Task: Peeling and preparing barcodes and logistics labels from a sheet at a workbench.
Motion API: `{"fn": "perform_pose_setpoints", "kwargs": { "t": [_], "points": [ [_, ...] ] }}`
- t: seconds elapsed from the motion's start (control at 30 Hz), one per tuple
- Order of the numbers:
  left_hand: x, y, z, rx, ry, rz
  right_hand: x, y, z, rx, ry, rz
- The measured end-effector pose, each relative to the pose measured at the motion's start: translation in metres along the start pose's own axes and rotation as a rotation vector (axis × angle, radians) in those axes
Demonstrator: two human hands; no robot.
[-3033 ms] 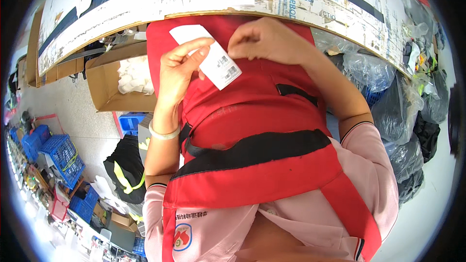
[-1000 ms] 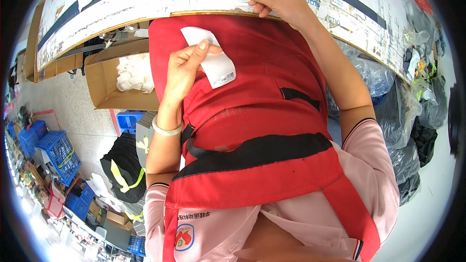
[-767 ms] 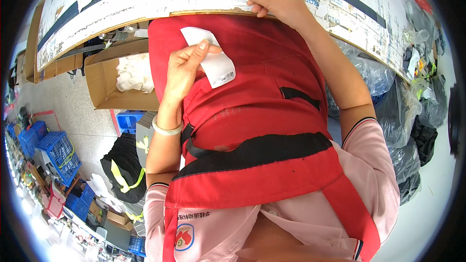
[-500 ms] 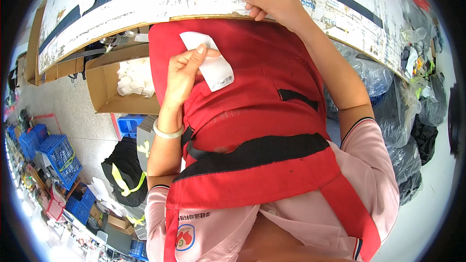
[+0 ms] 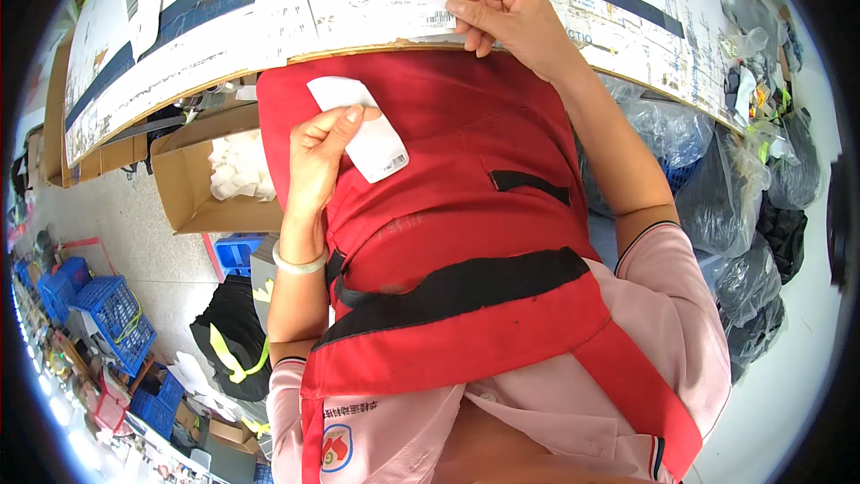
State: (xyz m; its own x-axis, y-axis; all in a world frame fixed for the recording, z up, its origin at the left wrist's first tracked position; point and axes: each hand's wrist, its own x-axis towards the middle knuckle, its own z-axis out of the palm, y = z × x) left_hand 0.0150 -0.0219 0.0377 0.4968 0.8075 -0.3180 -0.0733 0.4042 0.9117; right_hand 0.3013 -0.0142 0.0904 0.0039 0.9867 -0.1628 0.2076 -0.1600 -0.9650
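My left hand [image 5: 321, 151] pinches a white paper label strip [image 5: 365, 141], thumb on top, in front of my red apron. The strip hangs tilted, with a small printed barcode at its lower end. Over the near edge of the worktable, my right hand [image 5: 518, 25] is closed, thumb and forefinger pressed together on the end of a small white barcode label [image 5: 437, 20]. I cannot tell whether this label also touches the table surface. The right hand's other fingers curl beneath.
The worktable [image 5: 376, 4] is covered with worn, taped white board; long label strips [image 5: 282, 9] lie on it. Below left stands an open cardboard box [image 5: 184, 193] with pale pieces inside. Blue crates [image 5: 116, 318] and a black bundle [image 5: 231, 332] are at left, filled plastic bags [image 5: 730, 206] at right.
The whole view has shifted slightly, with the table lower in the picture. The barcode label at my right fingertips now shows more plainly. My left hand still keeps its label strip.
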Motion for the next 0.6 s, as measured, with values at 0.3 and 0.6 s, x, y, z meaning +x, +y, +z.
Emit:
{"fn": "perform_pose_setpoints", "kwargs": {
  "t": [0.3, 0.6],
  "points": [
    [-0.013, 0.016, 0.004, -0.101, -0.012, 0.005, 0.027, 0.053, -0.113, -0.325, 0.576, -0.015],
    [-0.014, 0.014, 0.008, 0.022, 0.043, -0.053, 0.01, 0.023, -0.069, -0.758, 0.617, -0.098]
  ]
}}
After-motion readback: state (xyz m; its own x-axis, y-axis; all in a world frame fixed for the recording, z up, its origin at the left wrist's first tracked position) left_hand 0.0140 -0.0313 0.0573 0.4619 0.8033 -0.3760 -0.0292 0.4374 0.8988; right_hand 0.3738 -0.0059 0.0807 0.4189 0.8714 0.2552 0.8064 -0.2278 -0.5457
